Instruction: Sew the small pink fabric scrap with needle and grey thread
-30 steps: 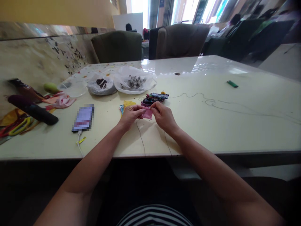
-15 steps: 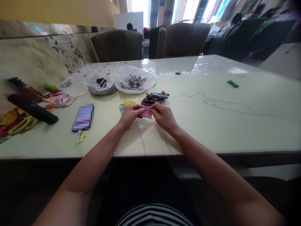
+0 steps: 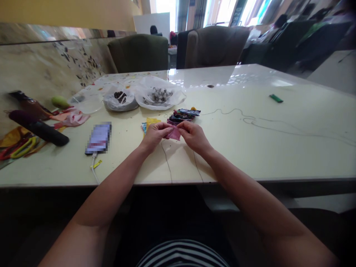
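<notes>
A small pink piece of cloth (image 3: 174, 133) is pinched between my left hand (image 3: 155, 135) and my right hand (image 3: 193, 135), just above the cream table (image 3: 250, 148). Both hands have their fingers closed on its top edge. A thin dark thread (image 3: 167, 163) hangs from the cloth toward the table's near edge. Just behind my hands lies a pile of dark, colourful cloth scraps (image 3: 182, 115), with a yellow scrap (image 3: 151, 122) to its left.
Two open plastic bags (image 3: 158, 97) of small items sit at the back. A phone (image 3: 98, 138) on a cable lies left, beside a dark umbrella (image 3: 37, 128), scissors (image 3: 23, 147) and pink cloth (image 3: 73, 118). A long thread (image 3: 250, 120) and green lighter (image 3: 275, 98) lie right. Chairs stand behind.
My hands have stayed in place, with the fingers shifting slightly on the pink cloth. Nothing else has moved.
</notes>
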Available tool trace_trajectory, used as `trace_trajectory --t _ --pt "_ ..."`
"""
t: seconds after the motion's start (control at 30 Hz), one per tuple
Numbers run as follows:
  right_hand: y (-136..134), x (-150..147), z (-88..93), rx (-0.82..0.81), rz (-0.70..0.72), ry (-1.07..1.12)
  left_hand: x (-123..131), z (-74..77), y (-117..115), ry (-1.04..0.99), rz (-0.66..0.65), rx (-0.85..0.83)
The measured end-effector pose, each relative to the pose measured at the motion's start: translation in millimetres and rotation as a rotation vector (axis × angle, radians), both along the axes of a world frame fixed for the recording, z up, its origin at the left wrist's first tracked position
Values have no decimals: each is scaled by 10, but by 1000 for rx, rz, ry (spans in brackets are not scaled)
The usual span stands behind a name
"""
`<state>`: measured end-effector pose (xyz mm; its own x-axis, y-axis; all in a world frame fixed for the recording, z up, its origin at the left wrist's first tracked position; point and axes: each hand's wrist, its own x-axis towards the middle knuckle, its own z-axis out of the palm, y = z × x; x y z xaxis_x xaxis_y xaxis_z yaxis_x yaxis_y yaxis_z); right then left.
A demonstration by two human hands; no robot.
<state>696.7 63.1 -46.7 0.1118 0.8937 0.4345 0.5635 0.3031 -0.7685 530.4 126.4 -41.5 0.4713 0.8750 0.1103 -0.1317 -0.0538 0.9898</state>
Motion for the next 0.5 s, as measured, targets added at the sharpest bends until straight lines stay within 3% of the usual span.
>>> trace_trajectory --t 0.5 --pt "-13 -31 24 -8 -20 7 6 -6 -10 28 67 73"
